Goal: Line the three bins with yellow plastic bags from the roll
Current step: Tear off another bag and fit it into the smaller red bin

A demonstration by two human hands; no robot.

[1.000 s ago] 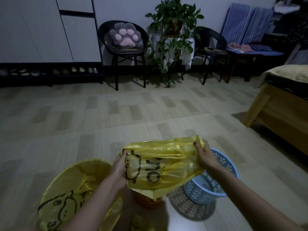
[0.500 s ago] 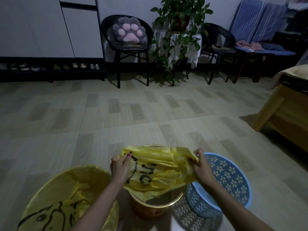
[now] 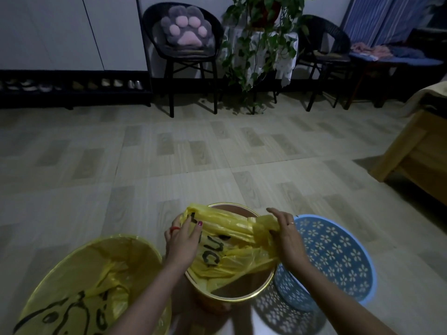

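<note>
Yellow bag (image 3: 232,243) now sits low over the mouth of the gold-rimmed orange bin (image 3: 242,297), its lower part drooping inside, whereas a second ago it was held up clear of the rim as a flattened sheet. The left hand (image 3: 182,243) pinches the bag's left edge between thumb and fingers (image 3: 199,229), at the bin's far-left rim. The right hand (image 3: 286,238) grips the bunched right edge, fingers curled around the plastic, above the gap between the orange bin and the blue perforated basket (image 3: 338,257). The bag's mouth looks only partly opened; black printed lettering shows on its crumpled face. My reading is that the second lining has begun: the edges next need to be spread and folded over the rim.

At the lower left, the large bin (image 3: 92,284) already wears a yellow liner with a black cartoon print. The blue basket, just beside the orange bin on the right, is unlined, so roughly one of three is done. The roll is not visible.

All three bins stand on a pale tiled floor (image 3: 217,153) in a dim room. Along the far wall are a black chair with a paw-shaped cushion (image 3: 187,30), a trailing potted plant (image 3: 261,37), a second chair and a low shoe rack (image 3: 72,87); a wooden bed frame (image 3: 416,151) stands at the right.
</note>
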